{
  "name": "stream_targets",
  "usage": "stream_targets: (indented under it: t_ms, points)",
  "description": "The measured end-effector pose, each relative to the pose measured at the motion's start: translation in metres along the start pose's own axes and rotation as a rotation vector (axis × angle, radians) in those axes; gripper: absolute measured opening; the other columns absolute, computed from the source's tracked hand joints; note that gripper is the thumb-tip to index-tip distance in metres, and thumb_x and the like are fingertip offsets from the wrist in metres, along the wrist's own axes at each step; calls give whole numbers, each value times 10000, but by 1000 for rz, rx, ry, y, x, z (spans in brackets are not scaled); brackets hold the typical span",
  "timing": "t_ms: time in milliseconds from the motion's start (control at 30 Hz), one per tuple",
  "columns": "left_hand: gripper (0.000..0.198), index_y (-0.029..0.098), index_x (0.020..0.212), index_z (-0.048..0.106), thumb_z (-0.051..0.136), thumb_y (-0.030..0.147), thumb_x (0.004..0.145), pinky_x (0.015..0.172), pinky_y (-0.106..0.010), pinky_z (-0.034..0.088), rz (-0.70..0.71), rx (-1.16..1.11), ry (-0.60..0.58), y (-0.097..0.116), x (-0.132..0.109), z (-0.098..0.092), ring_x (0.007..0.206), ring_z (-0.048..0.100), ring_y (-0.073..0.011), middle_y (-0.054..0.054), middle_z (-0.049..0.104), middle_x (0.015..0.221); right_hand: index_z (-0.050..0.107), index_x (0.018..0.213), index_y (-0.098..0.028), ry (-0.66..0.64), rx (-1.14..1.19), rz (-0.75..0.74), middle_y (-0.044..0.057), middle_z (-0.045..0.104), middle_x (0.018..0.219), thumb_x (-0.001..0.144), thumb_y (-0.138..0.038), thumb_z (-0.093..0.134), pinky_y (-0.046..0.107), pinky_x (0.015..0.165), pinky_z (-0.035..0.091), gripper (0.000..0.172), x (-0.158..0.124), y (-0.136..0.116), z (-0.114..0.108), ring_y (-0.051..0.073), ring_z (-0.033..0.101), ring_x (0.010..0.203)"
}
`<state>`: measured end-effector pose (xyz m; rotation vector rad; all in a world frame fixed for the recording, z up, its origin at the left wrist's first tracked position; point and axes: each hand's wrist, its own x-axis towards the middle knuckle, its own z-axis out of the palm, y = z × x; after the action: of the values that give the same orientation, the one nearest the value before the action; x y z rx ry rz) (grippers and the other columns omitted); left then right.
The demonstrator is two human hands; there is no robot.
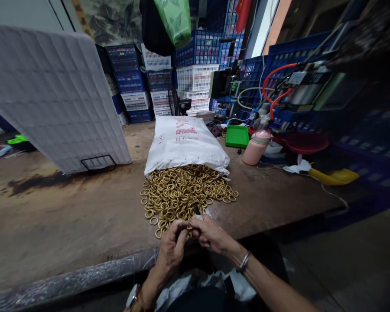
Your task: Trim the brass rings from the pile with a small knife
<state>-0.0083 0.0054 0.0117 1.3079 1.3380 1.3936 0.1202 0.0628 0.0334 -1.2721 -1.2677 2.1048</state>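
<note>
My left hand (pixel 173 245) is closed, thumb against fingers, on what looks like a brass ring (pixel 190 228), mostly hidden between the two hands. Touching or almost touching it, my right hand (pixel 209 234) is wrapped round a small tool with a black end (pixel 196 209), which points away from me; its kind is not clear. Just beyond both hands lies a spread heap of brass rings (pixel 182 190). They spill from the mouth of a white woven sack (pixel 185 138) with red print, lying on the wooden table (pixel 84 221).
A white padded panel (pixel 55 95) stands upright at the left in a black wire stand (pixel 99 164). To the right are a green tray (pixel 237 136), a pink bottle (pixel 257 147), a yellow scoop (pixel 336 176) and a machine with orange hoses (pixel 305 86). Stacked crates (pixel 198 78) fill the back.
</note>
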Motion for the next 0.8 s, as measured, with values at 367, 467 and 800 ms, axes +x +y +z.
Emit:
stream_targets:
  t_ms: [367, 467, 800]
  points:
    - [103, 182, 763, 625, 537, 232, 775, 618, -238, 420, -16, 62, -19, 5, 5, -2, 638, 551, -152, -17, 623, 684, 431, 618, -179, 201, -398, -291, -58, 427, 533, 795, -413, 409, 196, 457, 285, 294, 4, 2, 0, 67, 368, 481]
    - [121, 171, 723, 598, 543, 266, 772, 570, -224, 408, -85, -20, -16, 4, 4, 0, 574, 507, -127, 10, 578, 618, 440, 611, -176, 244, -499, -379, -41, 443, 572, 797, -413, 418, 207, 507, 303, 303, 6, 4, 2, 88, 394, 557]
    - [200, 156, 660, 572, 634, 345, 677, 516, -206, 359, -324, -324, 4, 6, 3, 4, 531, 467, -99, 31, 535, 576, 417, 583, -180, 256, -555, -447, -49, 388, 560, 800, -415, 409, 209, 490, 274, 320, 13, 15, 4, 85, 346, 538]
